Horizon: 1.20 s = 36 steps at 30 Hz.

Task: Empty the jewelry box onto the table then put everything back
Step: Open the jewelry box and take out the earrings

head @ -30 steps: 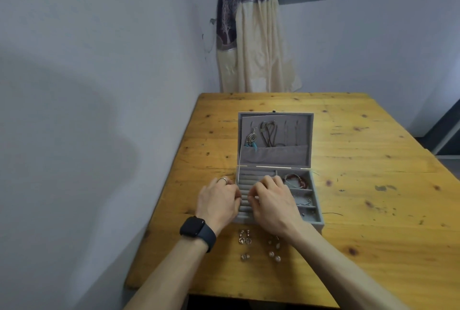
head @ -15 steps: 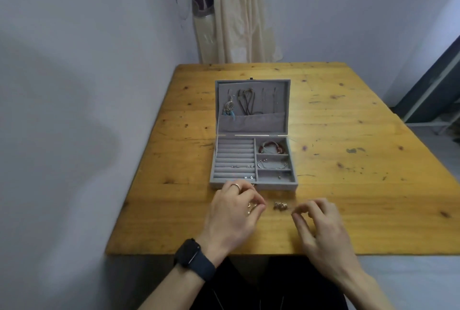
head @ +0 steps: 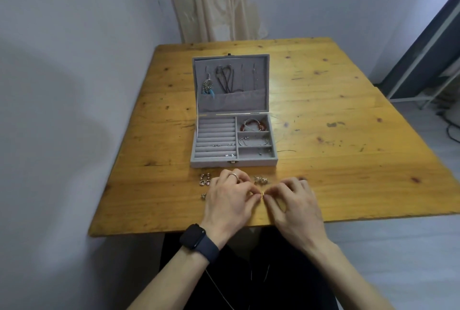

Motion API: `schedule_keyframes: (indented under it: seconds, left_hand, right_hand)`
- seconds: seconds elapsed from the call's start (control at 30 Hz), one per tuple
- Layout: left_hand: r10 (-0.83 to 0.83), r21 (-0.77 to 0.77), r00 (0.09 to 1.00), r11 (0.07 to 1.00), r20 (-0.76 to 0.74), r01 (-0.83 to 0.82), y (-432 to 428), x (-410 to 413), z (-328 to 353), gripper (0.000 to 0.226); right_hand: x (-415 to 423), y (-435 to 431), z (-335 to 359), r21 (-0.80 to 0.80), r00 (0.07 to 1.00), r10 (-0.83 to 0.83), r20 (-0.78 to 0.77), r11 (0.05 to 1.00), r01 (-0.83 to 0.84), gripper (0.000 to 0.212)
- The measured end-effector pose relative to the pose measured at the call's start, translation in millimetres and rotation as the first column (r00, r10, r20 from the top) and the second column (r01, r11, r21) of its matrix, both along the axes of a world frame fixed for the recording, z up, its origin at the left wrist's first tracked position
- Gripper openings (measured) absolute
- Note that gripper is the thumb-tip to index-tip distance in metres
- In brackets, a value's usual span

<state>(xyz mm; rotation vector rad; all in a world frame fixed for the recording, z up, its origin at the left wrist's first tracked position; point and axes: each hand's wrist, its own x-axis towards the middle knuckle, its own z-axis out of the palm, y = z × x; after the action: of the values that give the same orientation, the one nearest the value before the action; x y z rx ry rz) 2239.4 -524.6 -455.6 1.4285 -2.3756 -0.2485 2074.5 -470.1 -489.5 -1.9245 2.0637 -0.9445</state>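
Grips: left grip (head: pixel 231 201) and right grip (head: pixel 295 203) both pinch one small gold piece (head: pixel 262 193) between them | jewelry box (head: pixel 214 162) sits open just past both grips | little earrings (head: pixel 205 180) lie on table (head: pixel 348 160) beside left grip

Soft, even daylight, fairly bright and cool in tone. A pale sheen lies on the table (head: pixel 311 90) just right of the box (head: pixel 231 162), in the upper middle of the frame. A broad, soft-edged shadow crosses the wall (head: pixel 62 85) on the left. The wide lens bows the table's edges and stretches the forearms at the bottom. The left hand (head: pixel 231 200) and right hand (head: pixel 293 202) look slightly smeared. The small gold piece (head: pixel 261 194) pinched between them is too blurred to make out.
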Motion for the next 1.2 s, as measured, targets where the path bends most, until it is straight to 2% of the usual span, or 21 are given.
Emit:
schedule_keyframes:
  seconds: [0.33,1.2]
  left_hand:
    - [0.004,0.036,1.000,0.999,-0.015,-0.003,1.5,2.1,1.7,0.016]
    - [-0.001,0.048,1.000,0.999,0.026,0.000,-1.1,3.2,3.9,0.020]
  right_hand:
    - [0.0,1.7,1.6,-0.024,0.990,-0.034,0.135,0.999,0.037,0.010]
    - [-1.1,4.2,2.3,-0.041,0.984,-0.039,0.173,0.998,0.047,0.010]
